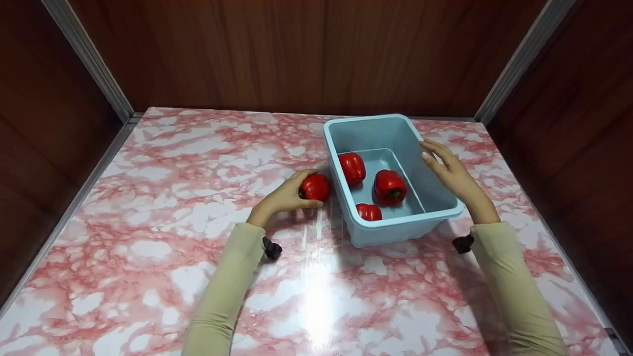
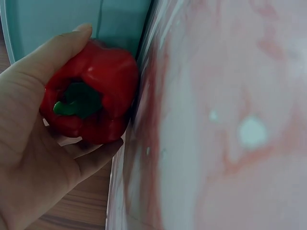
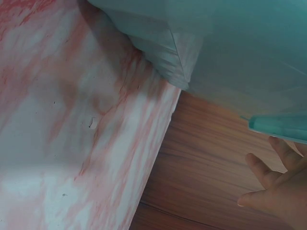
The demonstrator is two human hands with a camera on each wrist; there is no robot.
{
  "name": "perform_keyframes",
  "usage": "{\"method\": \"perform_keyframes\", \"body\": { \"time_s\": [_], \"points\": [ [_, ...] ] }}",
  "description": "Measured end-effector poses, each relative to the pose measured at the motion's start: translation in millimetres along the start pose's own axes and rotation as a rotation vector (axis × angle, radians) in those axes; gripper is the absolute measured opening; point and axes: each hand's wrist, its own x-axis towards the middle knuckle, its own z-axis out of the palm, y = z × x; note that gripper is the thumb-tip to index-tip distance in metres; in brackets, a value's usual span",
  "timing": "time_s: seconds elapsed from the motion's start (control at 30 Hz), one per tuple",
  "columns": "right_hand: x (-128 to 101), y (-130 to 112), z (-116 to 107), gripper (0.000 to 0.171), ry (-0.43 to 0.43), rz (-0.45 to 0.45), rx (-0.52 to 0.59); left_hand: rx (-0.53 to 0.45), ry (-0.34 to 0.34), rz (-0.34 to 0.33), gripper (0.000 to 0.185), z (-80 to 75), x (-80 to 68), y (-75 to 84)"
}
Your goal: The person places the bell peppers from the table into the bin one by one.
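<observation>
Left hand grips a red bell pepper: fingers curled over the top, thumb under it, palm behind. In the left wrist view the pepper fills the cup of the hand. The pepper sits on the bench, just beside the left wall of the light blue tub; touching or not, can't tell.

Right hand is at the tub's right wall, fingers straight and relaxed, lying along the rim. Holds nothing. Right wrist view shows only its fingertips below the tub's rim, so contact isn't clear there.

Inside the tub: three more red peppers, one at the left wall, one mid-floor, one at the near wall.

Surface: glossy bench with pink-and-white marble pattern, bright light glare near the middle front. Dark wood panel walls at the back and on both sides, metal strips in the corners. Both arms in pale beige sleeves, a black wrist mount on each.

Held pepper's orientation: green stem faces back toward the palm and wrist, blossom end toward the tub. Stem-to-base axis lies roughly level, along the bench, pointing at the tub wall.
</observation>
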Motion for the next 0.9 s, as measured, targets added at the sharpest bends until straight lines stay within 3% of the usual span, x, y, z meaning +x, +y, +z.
{"method": "perform_keyframes", "body": {
  "time_s": [0.9],
  "points": [
    [-0.4,0.2,-0.6,0.050,-0.006,0.010,-0.005,0.007,0.017,-0.006,0.086,-0.4,-0.8,4.7]
  ]
}}
